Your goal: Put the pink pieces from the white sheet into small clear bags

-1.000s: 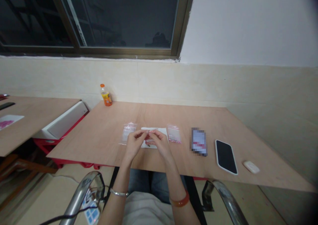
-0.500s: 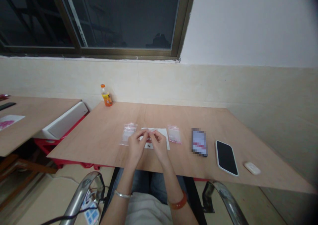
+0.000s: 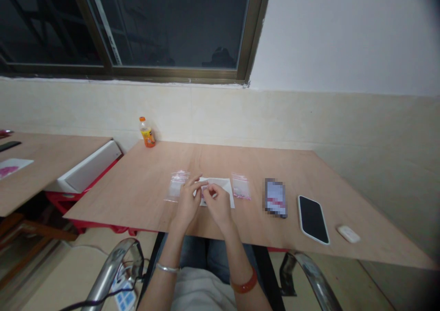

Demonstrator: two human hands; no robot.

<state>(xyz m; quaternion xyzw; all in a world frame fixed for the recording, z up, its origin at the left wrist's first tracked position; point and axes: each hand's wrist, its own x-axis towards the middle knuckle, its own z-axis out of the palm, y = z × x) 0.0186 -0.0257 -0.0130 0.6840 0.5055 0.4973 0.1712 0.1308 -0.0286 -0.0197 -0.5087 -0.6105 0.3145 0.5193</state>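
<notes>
My left hand (image 3: 189, 197) is over the left part of a white sheet of paper (image 3: 225, 186) on the table. Its thumb and index finger bend toward each other, while another finger lifts away. Close against its fingertips, my right hand (image 3: 218, 204) has thumb and index finger pinched together. Whatever lies between the fingertips is too small to make out. Left of the paper lies a clear zip bag (image 3: 177, 185), partly behind my left hand. To the paper's right is another zip bag (image 3: 241, 188) with small pinkish contents along its bottom.
On the table's right side lie a blurred-out phone (image 3: 275, 197), a dark-screened device with a white edge (image 3: 313, 219) and a small white case (image 3: 348, 233). An orange-capped bottle (image 3: 147, 134) stands at the back left. Metal chair arms (image 3: 311, 274) flank me below the table edge.
My right hand has turned and curled its fingers in more, shifting slightly down. My left hand's fingers have lifted and spread a little. The bags and paper stay put.
</notes>
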